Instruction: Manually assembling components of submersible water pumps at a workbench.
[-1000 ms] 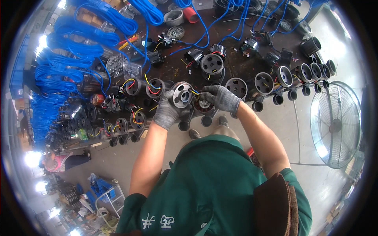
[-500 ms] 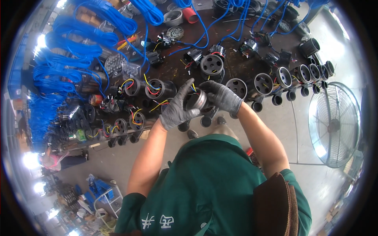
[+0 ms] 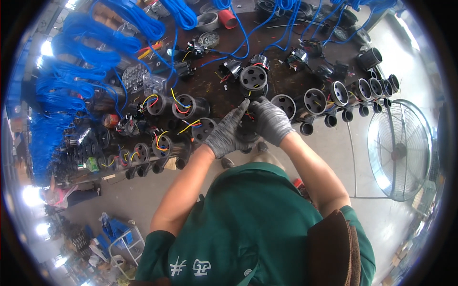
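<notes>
My left hand (image 3: 228, 132) and my right hand (image 3: 273, 121), both in grey gloves, close in from either side on a dark round housing (image 3: 247, 132) at the bench's near edge. Their fingertips almost meet above it, and short coloured wires (image 3: 250, 115) show between them. Much of the housing is hidden by the gloves. Just beyond the fingertips stands a black housing with a holed round face (image 3: 253, 78). To the left of my left hand lies another holed housing (image 3: 204, 129), with yellow wire ends beside it.
More black cylindrical housings (image 3: 315, 101) line the bench edge on both sides. Coiled blue cables (image 3: 95, 62) crowd the left and far side. Black wired parts (image 3: 231, 69) lie across the dark bench top (image 3: 214, 90). A large caged fan (image 3: 400, 151) stands at the right.
My hands have come closer together and now close around the housing. The tilted round metallic-looking piece seen between them earlier is now covered or out of sight. The view has shifted slightly.
</notes>
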Motion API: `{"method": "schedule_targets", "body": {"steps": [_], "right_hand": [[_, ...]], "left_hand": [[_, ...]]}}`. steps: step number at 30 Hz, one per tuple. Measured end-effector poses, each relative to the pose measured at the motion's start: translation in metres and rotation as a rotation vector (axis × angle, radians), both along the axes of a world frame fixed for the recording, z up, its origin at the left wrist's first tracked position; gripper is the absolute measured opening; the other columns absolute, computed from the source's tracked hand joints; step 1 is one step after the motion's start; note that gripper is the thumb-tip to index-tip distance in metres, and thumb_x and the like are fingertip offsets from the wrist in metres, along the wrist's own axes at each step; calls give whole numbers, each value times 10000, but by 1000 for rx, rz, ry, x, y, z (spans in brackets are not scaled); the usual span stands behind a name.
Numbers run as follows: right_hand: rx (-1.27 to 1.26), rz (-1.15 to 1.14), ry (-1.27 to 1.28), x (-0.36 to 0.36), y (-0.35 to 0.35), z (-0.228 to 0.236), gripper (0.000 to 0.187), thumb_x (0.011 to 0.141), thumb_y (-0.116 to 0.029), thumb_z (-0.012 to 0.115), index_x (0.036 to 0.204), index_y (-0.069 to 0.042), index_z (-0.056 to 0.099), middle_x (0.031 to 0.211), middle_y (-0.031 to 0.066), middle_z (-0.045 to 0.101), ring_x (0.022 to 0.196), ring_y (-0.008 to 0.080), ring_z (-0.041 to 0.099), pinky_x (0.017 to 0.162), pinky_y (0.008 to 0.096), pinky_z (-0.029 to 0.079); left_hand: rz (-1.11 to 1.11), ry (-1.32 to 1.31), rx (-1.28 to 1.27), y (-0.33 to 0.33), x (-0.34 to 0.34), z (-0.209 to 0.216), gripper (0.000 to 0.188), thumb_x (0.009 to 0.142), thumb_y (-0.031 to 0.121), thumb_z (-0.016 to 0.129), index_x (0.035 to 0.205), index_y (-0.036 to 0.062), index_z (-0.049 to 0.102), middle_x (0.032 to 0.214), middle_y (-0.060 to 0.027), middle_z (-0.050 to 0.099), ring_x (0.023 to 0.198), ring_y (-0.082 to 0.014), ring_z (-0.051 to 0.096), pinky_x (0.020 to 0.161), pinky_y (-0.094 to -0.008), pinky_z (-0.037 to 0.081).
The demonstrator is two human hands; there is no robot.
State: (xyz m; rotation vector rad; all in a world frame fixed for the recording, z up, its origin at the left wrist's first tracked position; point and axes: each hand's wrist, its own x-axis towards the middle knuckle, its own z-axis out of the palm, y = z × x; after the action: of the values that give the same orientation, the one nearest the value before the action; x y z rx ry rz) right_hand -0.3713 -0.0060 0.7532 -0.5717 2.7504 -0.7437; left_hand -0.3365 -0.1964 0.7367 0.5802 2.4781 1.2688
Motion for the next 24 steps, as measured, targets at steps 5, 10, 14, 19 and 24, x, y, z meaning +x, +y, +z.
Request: {"method": "schedule_targets", "body": {"steps": [5,10,14,19,24], "right_hand": [[-86,-13,75,-11,-4,-7,234,865,-181,693,1059,-54,729,993,189,709,946,355,706,820,418,570],[-565,-279,-301,-24,2,-23,233,902,-207,747,1023,-8,744,882,141,759,751,218,706,731,341,562],[-926,-488,-647,-21,4,-28,228,910,-195,790,1015,1,740,848,25,726,739,89,642,679,264,533],[-1034,-464,-686,-24,9,-35,249,923,-192,766,1074,2,727,865,57,733,752,121,653,702,292,539],[-713,-235,-338,-28,14,-23,261,962,-199,706,1112,15,708,929,110,745,821,159,675,783,327,546]], "left_hand": [[36,81,16,0,1,-12,1311,627,295,971,1625,89,147,1532,-184,423,1412,-324,454,1180,-423,401],[-8,93,-146,-11,-7,-22,1308,624,262,955,1626,88,133,1514,-193,448,1388,-343,481,1198,-419,384],[6,114,-113,-13,-6,-26,1221,637,272,942,1599,77,215,1516,-197,449,1372,-360,494,1201,-425,376],[-76,71,-441,-3,-21,-4,941,676,305,902,1453,44,439,1511,-205,447,1342,-398,503,1159,-436,415],[-96,-13,-616,13,-25,4,961,675,335,896,1488,83,450,1498,-196,449,1324,-386,520,1138,-427,436]]}}
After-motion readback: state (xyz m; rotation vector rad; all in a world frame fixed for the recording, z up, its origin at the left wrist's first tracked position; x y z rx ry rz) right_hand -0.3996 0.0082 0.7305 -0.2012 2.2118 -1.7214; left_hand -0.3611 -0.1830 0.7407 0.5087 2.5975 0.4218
